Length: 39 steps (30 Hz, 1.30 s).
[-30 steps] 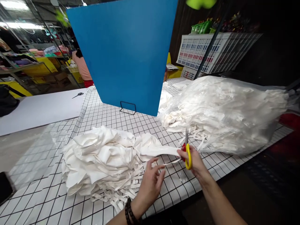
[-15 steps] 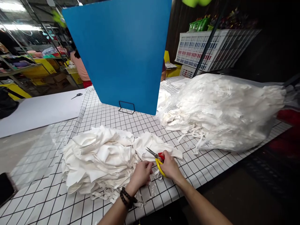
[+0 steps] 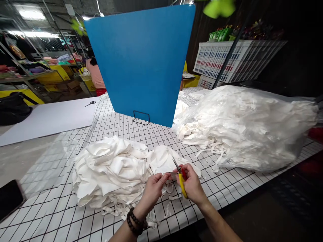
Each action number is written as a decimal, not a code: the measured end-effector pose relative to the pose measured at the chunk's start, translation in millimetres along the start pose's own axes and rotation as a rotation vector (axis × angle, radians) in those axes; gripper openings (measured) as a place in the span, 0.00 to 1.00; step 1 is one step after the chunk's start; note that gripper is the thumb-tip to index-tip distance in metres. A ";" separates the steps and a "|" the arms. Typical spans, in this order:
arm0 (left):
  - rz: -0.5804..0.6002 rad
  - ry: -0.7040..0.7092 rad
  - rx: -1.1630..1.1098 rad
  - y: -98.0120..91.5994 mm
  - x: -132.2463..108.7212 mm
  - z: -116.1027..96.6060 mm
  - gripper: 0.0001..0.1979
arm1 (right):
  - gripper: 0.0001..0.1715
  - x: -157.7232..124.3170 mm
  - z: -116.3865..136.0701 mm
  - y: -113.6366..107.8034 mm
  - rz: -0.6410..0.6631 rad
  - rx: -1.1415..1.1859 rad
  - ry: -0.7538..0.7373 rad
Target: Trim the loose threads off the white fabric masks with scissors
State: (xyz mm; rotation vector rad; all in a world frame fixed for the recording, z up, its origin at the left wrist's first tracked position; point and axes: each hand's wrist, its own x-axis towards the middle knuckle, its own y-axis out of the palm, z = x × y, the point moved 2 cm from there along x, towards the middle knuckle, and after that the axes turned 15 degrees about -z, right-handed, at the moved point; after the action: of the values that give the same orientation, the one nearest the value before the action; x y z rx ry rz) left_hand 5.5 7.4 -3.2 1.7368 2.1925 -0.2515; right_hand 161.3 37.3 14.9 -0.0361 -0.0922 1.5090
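My right hand (image 3: 193,186) is closed around the scissors (image 3: 182,185), which have yellow and red handles. Their blades are spread, one pointing up and left, the other towards my left hand. My left hand (image 3: 153,191), with dark bead bracelets at the wrist, pinches thumb against fingers close to the blades; what lies in the pinch is too small to make out. Beyond both hands a white cloth piece (image 3: 161,158) with thin straps lies flat. A heap of white cloth pieces (image 3: 111,171) sits left of my left hand, its straps trailing towards me.
Right of my hands lies a large clear plastic bag (image 3: 252,127) full of white pieces. A blue board (image 3: 146,67) stands behind on a black wire stand (image 3: 141,117). At left are a phone (image 3: 11,200) and dark scissors (image 3: 90,103). A person (image 3: 95,75) is in the background.
My hands have come together, with the left fingers now pinched by the blades. The scissors have turned to point more upward, and their blades have spread. The view has shifted slightly.
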 end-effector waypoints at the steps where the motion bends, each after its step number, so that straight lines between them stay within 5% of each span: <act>1: 0.007 0.015 0.002 -3.2 -0.7 -1.1 0.29 | 0.15 4.3 -0.7 1.7 0.005 0.040 0.004; 6: 0.013 0.133 0.047 -16.9 -9.1 -13.1 0.24 | 0.23 14.4 -6.9 29.3 0.198 0.259 0.157; 11: -0.261 0.505 0.213 -31.9 -15.8 -32.7 0.16 | 0.23 18.0 -15.4 42.5 0.105 0.289 0.146; 13: -0.247 0.498 0.168 -31.9 -15.1 -32.8 0.17 | 0.24 18.3 -17.3 43.3 0.115 0.277 0.150; 19: 0.033 0.212 -0.151 -18.2 -3.5 -13.9 0.20 | 0.23 17.9 -8.4 21.7 0.180 0.127 0.150; 27: -0.071 0.515 0.075 -18.8 -5.1 -30.6 0.14 | 0.22 2.9 40.3 -24.5 0.223 -0.762 -0.191; 39: 0.029 0.553 0.118 -14.9 -3.7 -22.8 0.13 | 0.23 -5.7 51.2 -12.5 0.206 -0.889 -0.255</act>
State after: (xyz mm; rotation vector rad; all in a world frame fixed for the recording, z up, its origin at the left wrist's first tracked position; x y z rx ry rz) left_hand -11.6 8.1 18.4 2.0956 2.5615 0.1303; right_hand 169.1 29.1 66.7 -0.5788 -0.9822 1.5642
